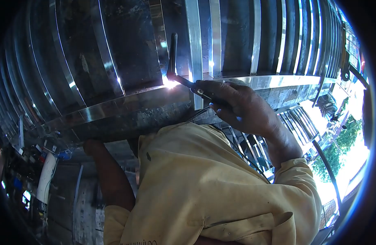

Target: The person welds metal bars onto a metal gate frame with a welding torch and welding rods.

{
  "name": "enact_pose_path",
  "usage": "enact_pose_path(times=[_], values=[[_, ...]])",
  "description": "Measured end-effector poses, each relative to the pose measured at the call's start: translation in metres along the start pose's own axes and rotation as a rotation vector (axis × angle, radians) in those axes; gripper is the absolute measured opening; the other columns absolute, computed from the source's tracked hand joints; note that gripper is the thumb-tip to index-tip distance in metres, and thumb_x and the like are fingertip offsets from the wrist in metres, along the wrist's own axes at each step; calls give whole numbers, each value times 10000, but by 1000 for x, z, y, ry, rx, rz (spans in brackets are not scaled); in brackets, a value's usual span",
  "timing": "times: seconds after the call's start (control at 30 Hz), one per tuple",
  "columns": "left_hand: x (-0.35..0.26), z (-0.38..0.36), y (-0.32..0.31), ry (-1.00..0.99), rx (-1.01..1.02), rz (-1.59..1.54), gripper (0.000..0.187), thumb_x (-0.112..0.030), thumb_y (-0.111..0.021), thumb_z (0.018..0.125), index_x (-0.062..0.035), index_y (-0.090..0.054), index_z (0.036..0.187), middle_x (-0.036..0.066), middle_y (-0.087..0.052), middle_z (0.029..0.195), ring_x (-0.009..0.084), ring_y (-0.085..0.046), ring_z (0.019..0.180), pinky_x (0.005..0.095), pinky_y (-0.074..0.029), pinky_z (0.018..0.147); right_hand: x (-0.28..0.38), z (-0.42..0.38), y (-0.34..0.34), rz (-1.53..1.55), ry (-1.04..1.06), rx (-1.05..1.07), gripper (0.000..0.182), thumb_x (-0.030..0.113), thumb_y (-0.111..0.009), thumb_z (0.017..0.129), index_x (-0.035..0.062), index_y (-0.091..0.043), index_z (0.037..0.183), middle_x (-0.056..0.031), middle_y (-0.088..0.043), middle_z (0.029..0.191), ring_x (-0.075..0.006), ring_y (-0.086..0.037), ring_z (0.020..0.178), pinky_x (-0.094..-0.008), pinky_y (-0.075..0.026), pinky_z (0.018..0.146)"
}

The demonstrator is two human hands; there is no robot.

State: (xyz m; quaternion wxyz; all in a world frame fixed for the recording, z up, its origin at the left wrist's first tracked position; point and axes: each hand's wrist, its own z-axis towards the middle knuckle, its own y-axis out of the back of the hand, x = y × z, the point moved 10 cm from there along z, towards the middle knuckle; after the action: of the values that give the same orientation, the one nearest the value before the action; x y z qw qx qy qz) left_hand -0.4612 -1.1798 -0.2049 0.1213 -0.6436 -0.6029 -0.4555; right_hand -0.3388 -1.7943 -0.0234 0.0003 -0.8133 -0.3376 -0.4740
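Observation:
My right hand [243, 104] is wrapped round a dark welding torch [184, 81] whose long back cap sticks upward. At its tip a bright arc glows against the horizontal metal rail [147, 90], near the foot of an upright flat bar [158, 36]. My left arm hangs down on the left, and my left hand [93, 148] is a dark shape at the lower edge of the metalwork. Its fingers are hidden, so what it touches is unclear.
Rows of upright metal bars [255, 36] span the top of the view. A white pipe [47, 177] stands at lower left. More barred frames [300, 122] lie at right, with a black cable [327, 163] and green foliage [343, 143] beyond.

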Motion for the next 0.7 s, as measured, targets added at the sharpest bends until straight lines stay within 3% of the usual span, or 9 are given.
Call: enact_pose_path(times=[0.07,0.17,0.27,0.37,0.47,0.57,0.67,0.7], values=[[0,0,1,15,-14,2,278,-334,-758,860,-136,-800,1051,94,-757,1155,256,-730,1091,376,-608,853,0,0,3,-13,13,-61,486,65,-664,922,112,-558,1394,-164,-702,999,-347,-714,900,-441,-575,781],[0,6,-10,-33,12,69,286,-341,-752,866,-138,-799,1062,89,-754,1169,254,-722,1111,368,-606,850,1,-3,6,-17,66,-76,555,0,-679,912,102,-532,1437,-142,-695,1024,-231,-725,879,-359,-585,751],[-2,10,-7,-176,-189,93,299,-321,-708,881,-81,-798,1034,162,-754,1118,318,-732,1060,393,-592,877,1,-2,5,-19,48,-80,465,51,-657,920,95,-569,1374,-170,-702,1003,-350,-711,915,-448,-568,797],[3,12,-17,24,44,111,291,-360,-748,872,-161,-797,1079,55,-743,1210,224,-703,1153,363,-597,874,-1,-1,1,6,2,17,474,54,-660,916,92,-561,1378,-176,-704,1010,-355,-712,924,-445,-569,804],[-1,35,-33,-164,-63,183,309,-336,-696,899,-101,-792,1075,137,-751,1156,285,-730,1082,408,-597,869,-5,-2,-2,23,-11,33,494,63,-666,916,101,-544,1393,-181,-706,1035,-348,-714,941,-444,-569,815],[-1,13,-16,-13,83,76,327,-378,-769,853,-152,-795,1087,48,-739,1221,217,-713,1131,369,-602,864,1,1,4,-38,87,-76,515,73,-674,917,121,-527,1409,-169,-719,1017,-335,-724,906,-437,-576,796],[5,18,-21,53,104,45,342,-365,-798,829,-142,-792,1088,48,-739,1220,212,-715,1127,375,-604,862,-6,-3,11,50,-86,-56,582,30,-684,913,123,-500,1457,-124,-724,1044,-196,-729,901,-352,-575,775],[6,20,-26,66,135,38,342,-359,-805,822,-141,-792,1085,45,-740,1217,213,-713,1130,374,-603,865,-5,-5,16,48,-80,-96,571,51,-684,917,128,-496,1450,-127,-727,1001,-224,-732,868,-368,-573,760]])
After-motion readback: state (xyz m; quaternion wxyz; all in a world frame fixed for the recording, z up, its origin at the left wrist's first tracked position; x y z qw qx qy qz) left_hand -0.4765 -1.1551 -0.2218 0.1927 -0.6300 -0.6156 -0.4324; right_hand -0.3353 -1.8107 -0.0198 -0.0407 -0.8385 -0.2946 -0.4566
